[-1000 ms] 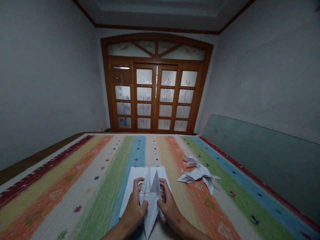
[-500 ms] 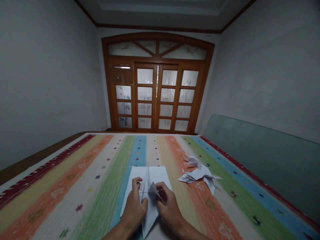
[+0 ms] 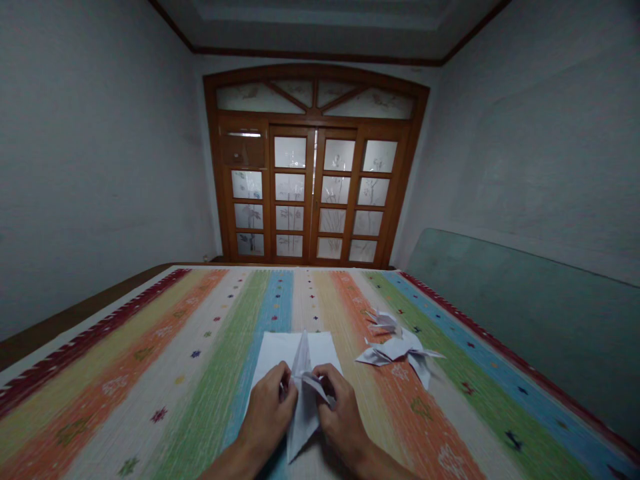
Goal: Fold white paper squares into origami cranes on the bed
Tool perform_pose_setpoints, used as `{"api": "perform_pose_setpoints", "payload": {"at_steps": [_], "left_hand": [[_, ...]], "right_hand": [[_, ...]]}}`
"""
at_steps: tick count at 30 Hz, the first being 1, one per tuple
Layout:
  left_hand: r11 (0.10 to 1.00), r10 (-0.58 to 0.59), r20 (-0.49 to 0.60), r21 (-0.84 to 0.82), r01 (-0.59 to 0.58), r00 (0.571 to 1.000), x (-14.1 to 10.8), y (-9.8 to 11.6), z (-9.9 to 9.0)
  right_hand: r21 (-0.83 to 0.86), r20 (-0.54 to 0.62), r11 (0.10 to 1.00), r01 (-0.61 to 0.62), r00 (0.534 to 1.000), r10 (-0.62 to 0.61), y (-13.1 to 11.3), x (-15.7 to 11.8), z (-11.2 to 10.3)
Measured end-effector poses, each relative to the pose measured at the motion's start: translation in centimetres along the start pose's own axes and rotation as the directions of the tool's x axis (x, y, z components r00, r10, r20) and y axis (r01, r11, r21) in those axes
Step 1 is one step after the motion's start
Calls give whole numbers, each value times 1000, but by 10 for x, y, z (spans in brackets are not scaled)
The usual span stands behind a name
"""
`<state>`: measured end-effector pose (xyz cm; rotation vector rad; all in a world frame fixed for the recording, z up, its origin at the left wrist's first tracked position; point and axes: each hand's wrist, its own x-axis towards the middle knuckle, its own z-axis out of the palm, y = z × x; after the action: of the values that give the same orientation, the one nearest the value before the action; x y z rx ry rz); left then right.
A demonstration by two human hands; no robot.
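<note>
A head-worn camera faces distant doors (image 3: 310, 230), looking down over a striped cloth (image 3: 145, 380). Left hand (image 3: 269, 408) and right hand (image 3: 341, 412) appear close.

Smooth matt paper (image 3: 302, 430), matt cloth (image 3: 200, 393)

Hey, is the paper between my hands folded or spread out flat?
Folded: the paper narrows to points at its far and near ends, and a flap is bent over beside your right hand.

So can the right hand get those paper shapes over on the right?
Probably yes: only cloth separates the right hand from the paper shapes. But it grips the folded paper, so may need to let go.
</note>
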<state>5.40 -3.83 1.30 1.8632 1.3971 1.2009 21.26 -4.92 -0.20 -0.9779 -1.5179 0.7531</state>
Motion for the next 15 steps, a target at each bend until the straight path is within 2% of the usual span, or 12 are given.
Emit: {"api": "perform_pose_setpoints", "payload": {"at_steps": [6, 11, 15], "left_hand": [[999, -20, -56, -48, 17, 998, 2, 5, -2], [995, -27, -132, -97, 14, 991, 4, 7, -3], [974, -115, -94, -206, 94, 989, 5, 2, -1]], "right_hand": [[36, -106, 996, -83, 991, 87, 10, 7, -2], [78, -90, 991, -108, 989, 115, 14, 10, -3], [56, -119, 992, -115, 986, 121, 14, 10, -4]]}}
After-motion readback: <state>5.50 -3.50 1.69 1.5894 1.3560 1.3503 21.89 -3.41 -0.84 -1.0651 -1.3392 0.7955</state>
